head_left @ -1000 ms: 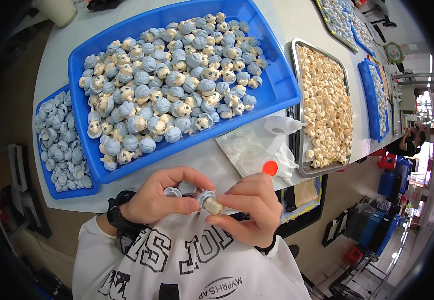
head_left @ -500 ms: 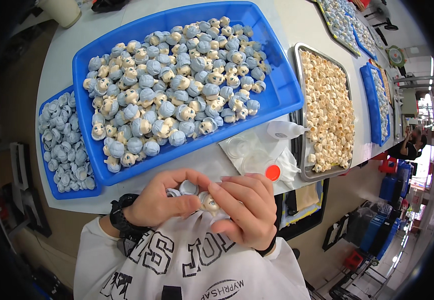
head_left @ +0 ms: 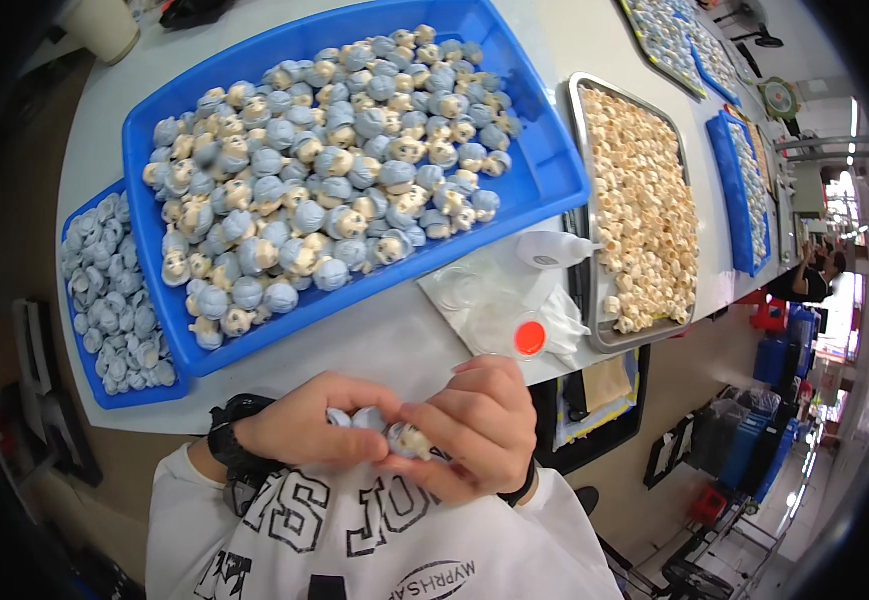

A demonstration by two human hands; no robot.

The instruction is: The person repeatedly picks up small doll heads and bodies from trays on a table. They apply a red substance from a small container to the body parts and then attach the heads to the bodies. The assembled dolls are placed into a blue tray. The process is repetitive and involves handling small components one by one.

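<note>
In front of my chest, my left hand (head_left: 315, 425) is closed around pale blue hair pieces (head_left: 367, 421), partly hidden by its fingers. My right hand (head_left: 480, 430) grips a small doll head (head_left: 411, 442) with a cream face, whose side touches or nearly touches the left fingertips. Beyond the hands lies a large blue tray (head_left: 355, 262) full of doll heads (head_left: 320, 185) with blue hair. At its left, a smaller blue bin (head_left: 145, 398) carries loose blue hair pieces (head_left: 120, 290).
Right of the large tray, a metal tray (head_left: 639, 342) is filled with small cream parts (head_left: 645, 200). A white squeeze bottle (head_left: 555, 249) and a red disc (head_left: 530, 338) lie near the table's front edge. Another blue tray (head_left: 727, 200) stands farther right. A person (head_left: 821, 272) is in the background.
Both hands have dropped slightly toward my body. The doll head has turned, so its face shows less directly. The trays appear shifted a little left and up as the view moved.
</note>
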